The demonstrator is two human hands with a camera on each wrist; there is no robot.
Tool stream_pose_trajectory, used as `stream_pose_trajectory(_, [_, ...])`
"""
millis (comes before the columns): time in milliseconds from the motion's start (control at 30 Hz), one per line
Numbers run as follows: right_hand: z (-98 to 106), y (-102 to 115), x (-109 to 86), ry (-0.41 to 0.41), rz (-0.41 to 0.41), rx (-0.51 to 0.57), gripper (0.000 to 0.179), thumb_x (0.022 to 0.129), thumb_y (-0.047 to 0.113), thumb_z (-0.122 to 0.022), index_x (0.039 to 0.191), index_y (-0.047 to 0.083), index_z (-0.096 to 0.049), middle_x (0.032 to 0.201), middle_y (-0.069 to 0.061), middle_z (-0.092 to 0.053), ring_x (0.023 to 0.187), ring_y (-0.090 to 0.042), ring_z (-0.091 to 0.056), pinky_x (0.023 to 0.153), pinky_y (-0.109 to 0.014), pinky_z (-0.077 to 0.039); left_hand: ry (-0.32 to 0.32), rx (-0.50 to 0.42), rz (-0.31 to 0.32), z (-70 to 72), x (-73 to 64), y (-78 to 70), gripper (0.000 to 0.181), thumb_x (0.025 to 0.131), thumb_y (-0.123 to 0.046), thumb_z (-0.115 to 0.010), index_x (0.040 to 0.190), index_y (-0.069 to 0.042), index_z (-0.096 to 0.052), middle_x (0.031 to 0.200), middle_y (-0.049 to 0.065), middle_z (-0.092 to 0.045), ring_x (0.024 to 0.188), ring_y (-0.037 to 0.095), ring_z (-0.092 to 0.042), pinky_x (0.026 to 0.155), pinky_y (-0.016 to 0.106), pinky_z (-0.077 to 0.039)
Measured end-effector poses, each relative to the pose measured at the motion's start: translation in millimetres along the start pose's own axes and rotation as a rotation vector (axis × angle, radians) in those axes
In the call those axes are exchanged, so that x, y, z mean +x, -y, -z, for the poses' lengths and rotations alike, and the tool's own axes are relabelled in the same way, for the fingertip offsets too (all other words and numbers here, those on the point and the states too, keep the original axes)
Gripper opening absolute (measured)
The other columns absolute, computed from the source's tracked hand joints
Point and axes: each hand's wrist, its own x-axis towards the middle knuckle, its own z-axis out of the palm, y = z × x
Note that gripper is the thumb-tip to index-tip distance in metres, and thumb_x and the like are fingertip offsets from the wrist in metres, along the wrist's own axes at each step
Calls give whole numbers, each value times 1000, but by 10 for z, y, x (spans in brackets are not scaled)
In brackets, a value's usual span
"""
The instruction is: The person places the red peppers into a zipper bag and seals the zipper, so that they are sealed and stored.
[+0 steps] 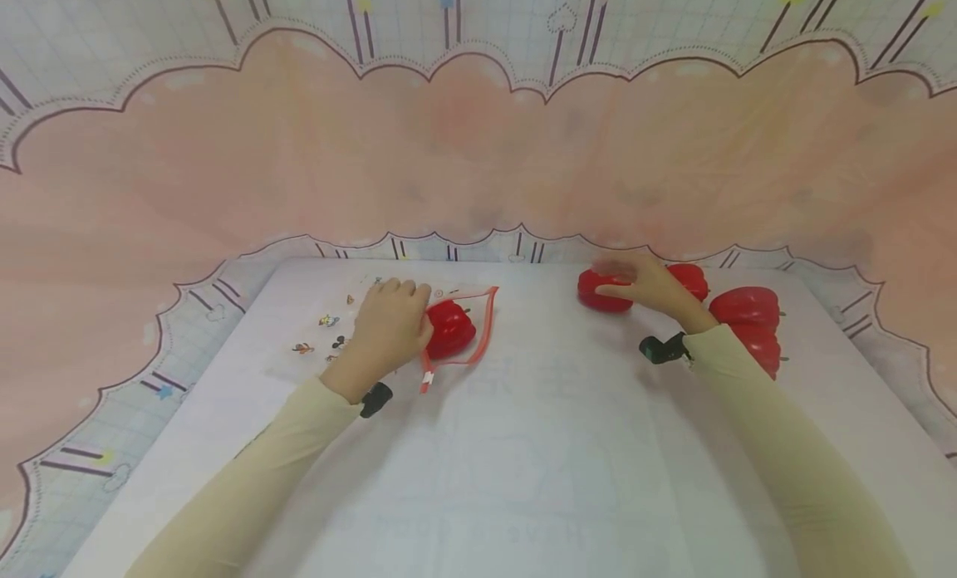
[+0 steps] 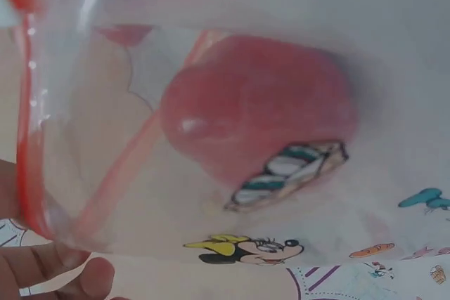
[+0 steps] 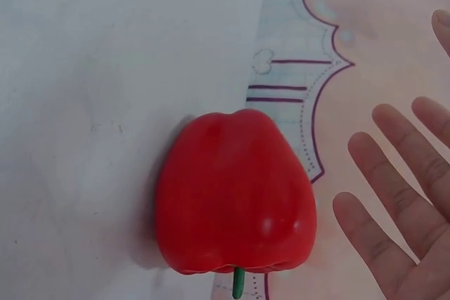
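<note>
Fingers (image 2: 31,266) of the left hand (image 1: 390,322) grip the edge of a clear bag (image 1: 488,322) holding a red pepper (image 1: 452,329); farther right, a loose pepper (image 3: 235,191) lies sideways, axis running left to right, just left of the nearer right hand (image 1: 649,284), whose fingers (image 3: 391,186) spread apart.

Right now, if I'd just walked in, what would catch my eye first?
Probably the glossy red peppers at the right of the white table. Next, the clear, red-edged bag at left, gripped by the left hand, with one pepper inside. The right hand, fingers apart, is at another pepper near the table's far edge.
</note>
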Motion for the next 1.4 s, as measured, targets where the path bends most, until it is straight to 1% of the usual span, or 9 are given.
stream_pose_trajectory(167, [0, -9, -1, -2, -6, 4, 60, 85, 18, -66, 139, 6, -43, 137, -18, -50, 128, -36, -45, 96, -50, -46, 16, 57, -11, -2, 35, -57, 28, 80, -18, -65, 103, -3, -61, 86, 12, -64, 83, 28, -58, 83, 42, -47])
stream_pose_trajectory(300, [-3, -3, -7, -3, -5, 16, 58, 86, 17, -65, 138, 6, -44, 136, -18, -51, 127, -36, -45, 96, -50, -46, 106, 77, -21, 21, 92, -74, 31, 81, -22, -65, 106, -4, -62, 90, 11, -66, 85, 26, -57, 84, 41, -47])
stream_pose_trajectory(433, [-7, -5, -1, -8, -17, 26, 58, 86, 22, -66, 138, 8, -44, 136, -17, -51, 127, -36, -45, 95, -50, -47, 199, 72, -58, 60, 159, -50, 32, 80, -24, -67, 106, -6, -64, 91, 10, -67, 83, 25, -56, 83, 40, -47])
stream_pose_trajectory(567, [-13, -26, 20, -42, -31, 15, 60, 84, 26, -68, 137, 10, -45, 137, -16, -49, 128, -38, -43, 94, -51, -47, 237, 61, -106, 77, 204, -19, 29, 79, -22, -66, 104, -7, -66, 91, 9, -68, 82, 24, -57, 82, 39, -48])
stream_pose_trajectory(700, [-7, -71, 26, -87, -86, 1, 62, 84, 26, -68, 139, 10, -44, 143, -17, -41, 131, -42, -36, 95, -56, -45, 216, 42, -133, 34, 192, 11, 27, 80, -20, -64, 103, -7, -66, 92, 8, -68, 84, 24, -58, 84, 40, -47])
stream_pose_trajectory(800, [15, -128, 29, -103, -144, -1, 63, 84, 25, -68, 140, 12, -42, 145, -17, -36, 133, -43, -31, 96, -59, -42, 191, 16, -133, -29, 153, 33, 30, 80, -20, -63, 107, -7, -66, 94, 9, -68, 84, 24, -58, 85, 40, -47])
stream_pose_trajectory(1067, [37, -308, 67, -91, -209, -16, 72, 83, 27, -69, 144, 12, -35, 144, -21, -34, 130, -45, -32, 96, -60, -41, 143, -51, -59, -156, 88, 53, 36, 79, -21, -63, 112, -8, -66, 87, 8, -68, 82, 24, -59, 80, 39, -47])
stream_pose_trajectory(1233, [16, -402, 79, -86, -197, 7, 75, 83, 27, -70, 145, 11, -32, 147, -21, -33, 132, -45, -31, 97, -60, -40, 134, -26, -53, -136, 127, 14, 30, 82, -25, -62, 106, -6, -65, 85, 8, -68, 81, 25, -60, 82, 41, -48])
stream_pose_trajectory(1400, [-3, -466, 93, -71, -179, 31, 79, 82, 25, -71, 146, 8, -27, 147, -22, -32, 135, -45, -28, 101, -60, -37, 144, -10, -86, -93, 190, -22, 26, 82, -24, -64, 102, -7, -64, 88, 8, -68, 81, 24, -58, 85, 41, -47])
